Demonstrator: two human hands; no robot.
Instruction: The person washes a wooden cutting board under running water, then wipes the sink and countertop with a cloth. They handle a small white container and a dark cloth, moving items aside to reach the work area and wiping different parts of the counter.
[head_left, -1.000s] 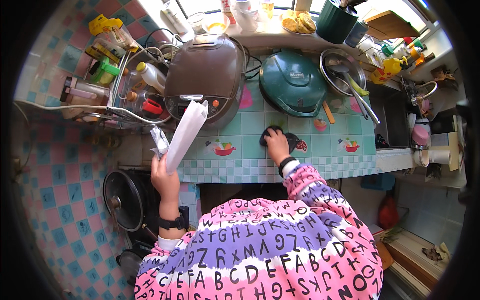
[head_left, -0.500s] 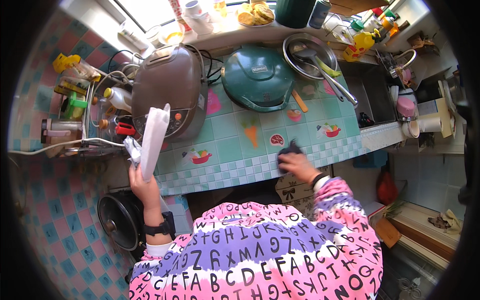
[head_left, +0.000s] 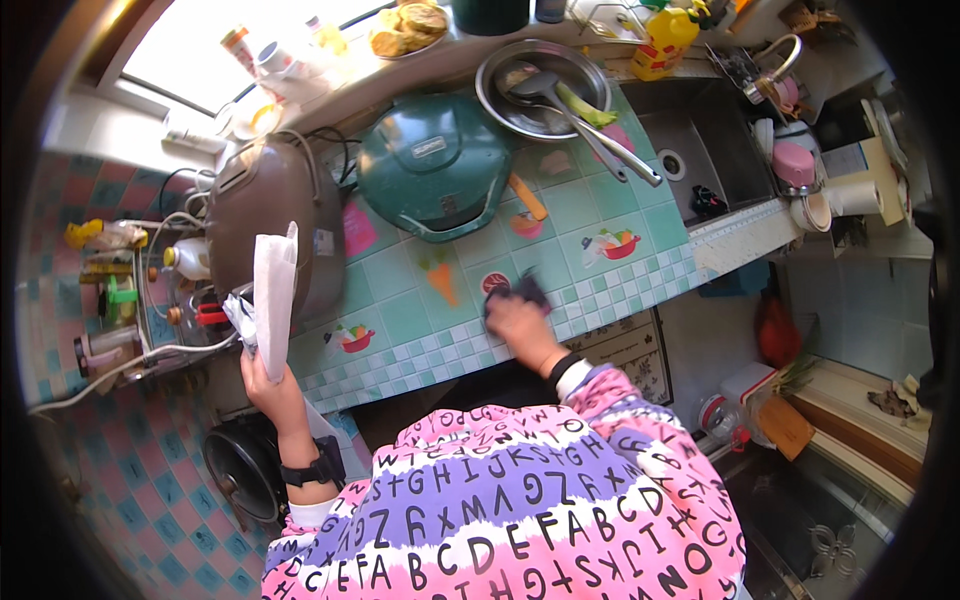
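Observation:
My left hand (head_left: 268,384) is closed round the lower end of a long, flat, white folded wrapper (head_left: 275,300), held upright at the counter's left. A crumpled silvery-white piece (head_left: 240,318) sticks out beside it from the same grip. On the tiled-pattern counter (head_left: 410,320), my right hand (head_left: 518,328) presses a dark cloth (head_left: 534,290) flat, close to a round meat picture on the covering. The cloth is blurred by motion and partly hidden under the fingers.
Behind the hands stand a brown rice cooker (head_left: 270,225) and a green electric griddle (head_left: 432,165). A steel bowl (head_left: 490,90) holds a spatula (head_left: 570,115), its handle jutting over the counter. The sink (head_left: 690,140) lies at the right, a wire rack (head_left: 150,300) at the left.
The view has swung right, so the counter items sit further left. My right hand has slid the cloth slightly inward from the front edge. My left hand keeps hold of the white wrapper.

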